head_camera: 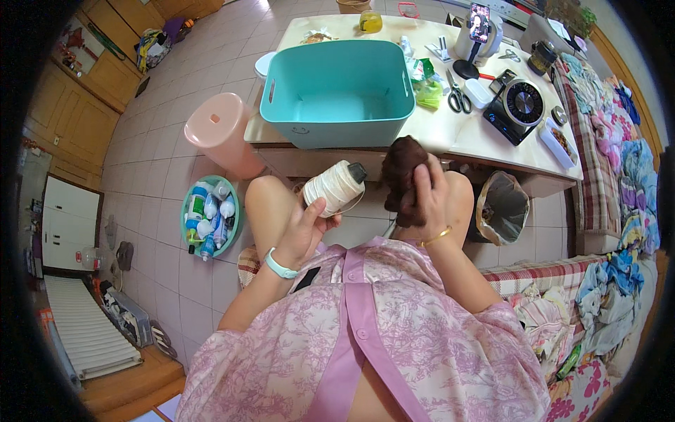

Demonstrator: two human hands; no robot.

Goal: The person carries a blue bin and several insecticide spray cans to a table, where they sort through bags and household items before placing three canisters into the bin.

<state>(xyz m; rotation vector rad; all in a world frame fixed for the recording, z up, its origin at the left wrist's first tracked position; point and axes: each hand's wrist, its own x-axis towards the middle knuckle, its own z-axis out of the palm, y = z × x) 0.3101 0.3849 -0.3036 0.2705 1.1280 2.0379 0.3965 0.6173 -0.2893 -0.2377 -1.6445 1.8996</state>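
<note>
My left hand point(306, 227) holds a cone of white thread point(329, 191), tilted, with its dark tip pointing up and to the right. A loose strand loops off the cone's lower right side. In my right hand point(435, 198) is a bunched dark brown cloth point(403, 169), held above my right knee. Just beyond both hands, a turquoise plastic bin point(337, 89) stands on the front edge of the table point(437, 134). Its visible inside holds nothing.
Scissors point(459, 95), a phone on a stand point(479, 26) and a black round-topped appliance point(517, 108) sit on the table's right part. A pink lidded bin point(224, 137) and a green basin of bottles point(211, 219) stand left. A lined trash bin point(501, 208) is right.
</note>
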